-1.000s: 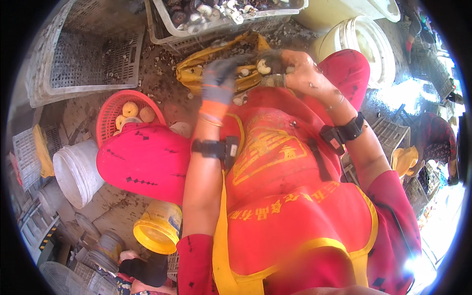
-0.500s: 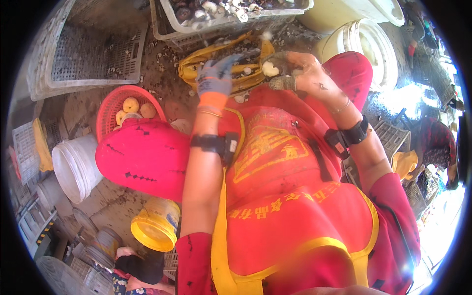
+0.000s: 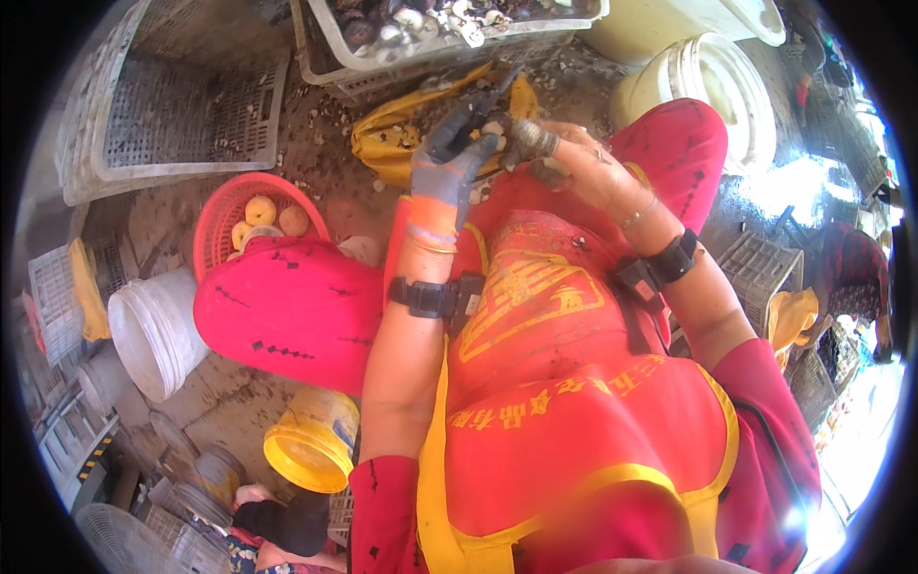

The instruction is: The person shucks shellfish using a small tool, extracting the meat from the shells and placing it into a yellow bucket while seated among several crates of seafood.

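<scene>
My left hand, in a grey-blue glove with an orange cuff, is closed round a dark narrow tool that points up and to the right; its exact kind is unclear. Facing it, my right hand has grey covers on its fingers, bent in a pinch. A small pale piece shows between the two hands, at the right fingertips and close to the tool; the fingers partly hide it. Beneath the hands lies a yellow cloth-like loop among pale scraps.
A crate of dark lumps and pale curled pieces stands ahead. At the left are a grey crate, a red basket with round yellowish pieces, a white bucket and a yellow bucket. A cream bucket stands right; another person is lower left.
My left hand has moved slightly right and nearer to my right hand, so the tool meets the fingertips. The pale piece held in my right hand is now more covered and further left.
</scene>
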The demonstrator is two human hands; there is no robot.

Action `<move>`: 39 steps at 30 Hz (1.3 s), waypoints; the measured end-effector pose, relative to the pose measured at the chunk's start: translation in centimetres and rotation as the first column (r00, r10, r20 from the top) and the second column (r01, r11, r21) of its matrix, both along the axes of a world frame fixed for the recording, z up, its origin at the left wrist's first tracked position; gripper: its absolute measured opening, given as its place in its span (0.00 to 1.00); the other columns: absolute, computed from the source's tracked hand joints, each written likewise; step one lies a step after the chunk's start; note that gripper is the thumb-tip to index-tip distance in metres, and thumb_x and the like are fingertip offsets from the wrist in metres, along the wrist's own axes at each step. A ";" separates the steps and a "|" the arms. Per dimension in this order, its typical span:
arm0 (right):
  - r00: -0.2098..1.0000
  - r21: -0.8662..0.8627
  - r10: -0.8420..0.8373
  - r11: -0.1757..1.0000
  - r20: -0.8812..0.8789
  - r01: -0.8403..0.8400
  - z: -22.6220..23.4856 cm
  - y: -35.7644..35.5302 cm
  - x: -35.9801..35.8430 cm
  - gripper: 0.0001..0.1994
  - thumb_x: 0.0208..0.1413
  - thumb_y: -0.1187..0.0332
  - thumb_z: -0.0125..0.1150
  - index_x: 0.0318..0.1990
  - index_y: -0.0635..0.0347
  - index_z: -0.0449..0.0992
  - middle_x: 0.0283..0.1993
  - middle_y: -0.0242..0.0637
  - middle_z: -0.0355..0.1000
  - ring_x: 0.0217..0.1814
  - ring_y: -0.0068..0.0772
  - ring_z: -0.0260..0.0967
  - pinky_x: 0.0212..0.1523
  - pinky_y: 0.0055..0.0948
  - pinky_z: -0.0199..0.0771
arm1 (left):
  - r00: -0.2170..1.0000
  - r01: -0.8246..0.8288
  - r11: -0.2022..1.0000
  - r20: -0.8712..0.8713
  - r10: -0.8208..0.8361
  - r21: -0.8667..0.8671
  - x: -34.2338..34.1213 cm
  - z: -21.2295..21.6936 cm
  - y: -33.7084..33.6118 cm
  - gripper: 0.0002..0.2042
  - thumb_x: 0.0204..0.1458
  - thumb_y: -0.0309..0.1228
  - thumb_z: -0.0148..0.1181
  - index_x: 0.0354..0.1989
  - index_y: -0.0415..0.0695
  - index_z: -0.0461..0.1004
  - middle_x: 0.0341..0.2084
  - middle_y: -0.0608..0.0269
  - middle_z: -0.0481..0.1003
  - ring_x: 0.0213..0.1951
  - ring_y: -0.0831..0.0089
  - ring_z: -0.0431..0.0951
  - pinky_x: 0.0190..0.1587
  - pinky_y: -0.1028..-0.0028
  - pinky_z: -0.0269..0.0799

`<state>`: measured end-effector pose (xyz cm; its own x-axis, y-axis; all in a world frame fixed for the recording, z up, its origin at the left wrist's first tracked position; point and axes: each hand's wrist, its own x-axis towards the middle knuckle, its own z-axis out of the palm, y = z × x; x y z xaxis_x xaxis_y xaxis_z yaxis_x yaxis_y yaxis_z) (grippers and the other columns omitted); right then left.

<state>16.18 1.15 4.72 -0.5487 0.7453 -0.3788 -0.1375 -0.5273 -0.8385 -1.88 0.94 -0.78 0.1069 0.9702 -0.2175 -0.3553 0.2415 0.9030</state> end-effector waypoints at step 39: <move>0.850 0.612 -0.177 0.766 0.496 -0.198 0.2 1.3 1.7 0.18 0.46 0.64 0.61 0.46 0.61 0.73 0.17 0.24 0.64 0.17 0.10 0.54 0.19 0.17 0.57 | 0.758 0.151 0.743 -0.559 0.336 0.652 -1.0 -0.8 0.7 0.09 0.46 0.24 0.59 0.36 0.46 0.78 0.29 0.60 0.75 0.32 0.69 0.74 0.35 0.75 0.69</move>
